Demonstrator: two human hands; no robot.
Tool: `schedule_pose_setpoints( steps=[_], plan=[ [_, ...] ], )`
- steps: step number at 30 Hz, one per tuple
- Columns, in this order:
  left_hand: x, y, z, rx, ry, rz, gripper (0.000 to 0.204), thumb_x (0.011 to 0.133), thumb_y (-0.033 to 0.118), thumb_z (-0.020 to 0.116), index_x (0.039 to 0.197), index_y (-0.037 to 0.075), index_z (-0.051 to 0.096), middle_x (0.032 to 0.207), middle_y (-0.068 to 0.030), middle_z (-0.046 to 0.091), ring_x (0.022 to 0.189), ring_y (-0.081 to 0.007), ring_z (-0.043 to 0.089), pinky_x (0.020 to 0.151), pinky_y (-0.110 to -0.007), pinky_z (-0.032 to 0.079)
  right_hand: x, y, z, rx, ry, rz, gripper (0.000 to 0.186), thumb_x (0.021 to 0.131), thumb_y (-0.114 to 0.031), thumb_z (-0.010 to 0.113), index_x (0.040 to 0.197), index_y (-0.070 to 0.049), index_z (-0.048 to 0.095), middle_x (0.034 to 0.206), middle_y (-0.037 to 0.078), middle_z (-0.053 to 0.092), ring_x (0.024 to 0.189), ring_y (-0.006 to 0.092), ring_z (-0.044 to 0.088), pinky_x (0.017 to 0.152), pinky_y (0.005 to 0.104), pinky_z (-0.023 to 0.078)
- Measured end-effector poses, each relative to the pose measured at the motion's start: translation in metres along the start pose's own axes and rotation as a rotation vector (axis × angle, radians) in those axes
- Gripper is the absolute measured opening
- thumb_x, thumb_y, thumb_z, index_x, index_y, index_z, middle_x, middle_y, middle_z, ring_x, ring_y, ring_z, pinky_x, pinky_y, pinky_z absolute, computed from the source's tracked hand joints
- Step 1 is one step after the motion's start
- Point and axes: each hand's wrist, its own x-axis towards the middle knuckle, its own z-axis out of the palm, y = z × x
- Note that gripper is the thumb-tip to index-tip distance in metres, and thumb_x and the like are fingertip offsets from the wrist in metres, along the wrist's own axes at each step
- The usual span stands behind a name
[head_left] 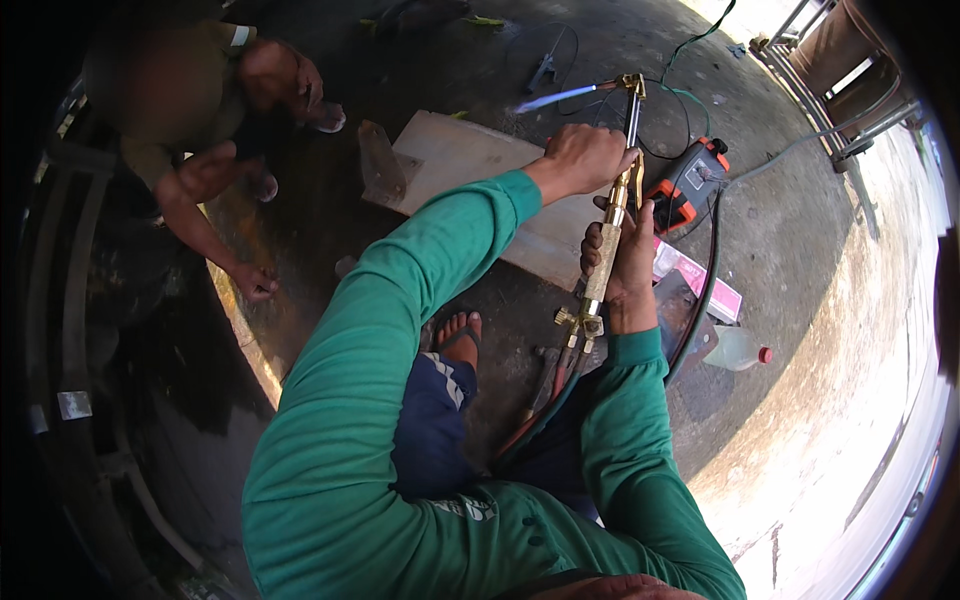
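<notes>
Basically, the lit brass cutting torch [612, 215] sat centre frame, flame [556, 97] aimed upper left over the steel plate [470, 160]. Left hand [585, 160] was clenched on its upper tube, right hand [622, 262] wrapped round the handle. Risks: flame swinging toward the crouching co-worker [200, 130] at upper left, or sparks reaching the hoses [545, 400] and the wearer's bare foot [460, 335] below.

Concrete floor [780, 200] bears a steel plate [470, 165], plastic bottle [738, 348], orange machine [692, 180].
</notes>
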Motion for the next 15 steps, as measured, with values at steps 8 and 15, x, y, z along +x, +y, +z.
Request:
schedule_pose_setpoints(
  steps=[8, 15],
  plan=[
    [-0.0024, -0.0013, 0.0037, -0.016, 0.017, -0.032, 0.050, 0.104, 0.046, 0.052, 0.081, 0.004, 0.067, 0.074, -0.0209, 0.071, 0.071, -0.0427, 0.072, 0.065, -0.055, 0.057, 0.0010, 0.0000, 0.0012, -0.021, -0.024, -0.003, 0.075, 0.100, -0.079, 0.033, 0.122, -0.008, 0.047, 0.063, 0.005, 0.050, 0.045, 0.0167, 0.050, 0.039, 0.0300, 0.042],
    [-0.0012, -0.0006, 0.0047, -0.032, 0.009, -0.054, 0.052, 0.104, 0.047, 0.051, 0.083, 0.003, 0.069, 0.074, -0.0214, 0.071, 0.071, -0.0426, 0.072, 0.066, -0.055, 0.057, 0.0004, -0.0008, 0.0019, -0.027, -0.023, -0.013, 0.077, 0.099, -0.079, 0.033, 0.123, -0.007, 0.047, 0.063, 0.005, 0.050, 0.045, 0.0168, 0.050, 0.039, 0.0300, 0.042]
  ],
)
